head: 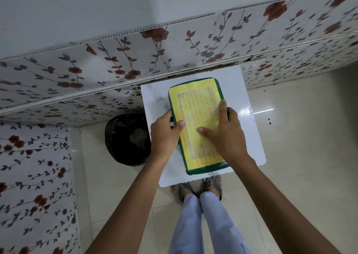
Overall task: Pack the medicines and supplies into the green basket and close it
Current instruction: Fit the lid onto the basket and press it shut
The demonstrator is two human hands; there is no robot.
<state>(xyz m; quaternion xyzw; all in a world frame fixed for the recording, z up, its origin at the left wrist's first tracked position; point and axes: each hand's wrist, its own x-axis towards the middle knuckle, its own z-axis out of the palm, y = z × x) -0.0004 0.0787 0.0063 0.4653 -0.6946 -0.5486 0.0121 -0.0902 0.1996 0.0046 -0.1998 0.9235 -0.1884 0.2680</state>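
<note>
White and glossy, the small desk (249, 91) carries the green basket (197, 126) at its centre, the lid with its yellow label (195, 106) already down on top. No medicines lie loose on the desk, so packing looks finished. The left hand (164, 135) clasps the rim at 9 o'clock, thumb over the label; the right hand (222, 131) lies spread flat across the lid towards 3 o'clock, fingertips curled over that edge. Uneven pressure could leave one side unlatched, or slide the basket on the slick surface toward the black bin (126, 139) at 9 o'clock.
</note>
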